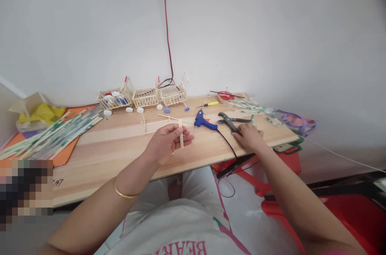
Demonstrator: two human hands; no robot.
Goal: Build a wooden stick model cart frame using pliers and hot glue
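Note:
My left hand (164,142) is closed in a pinch around thin wooden sticks (181,136), held upright above the table edge. At the right, my right hand (251,137) lies low over the table with its fingers round one handle of the black pliers (229,123); the other handle points away to the right. A blue glue gun (205,121) rests between the two hands, its cord running off the front edge. Behind my left hand lies a thin stick frame (145,123), partly covered by the hand.
Several small stick carts (173,95) with bottle-cap wheels stand along the wall. A yellow screwdriver (211,104) and a red dish (226,96) are at the back right. Striped sticks (64,130) lie on an orange sheet at left. A red stool (283,162) stands below the right edge.

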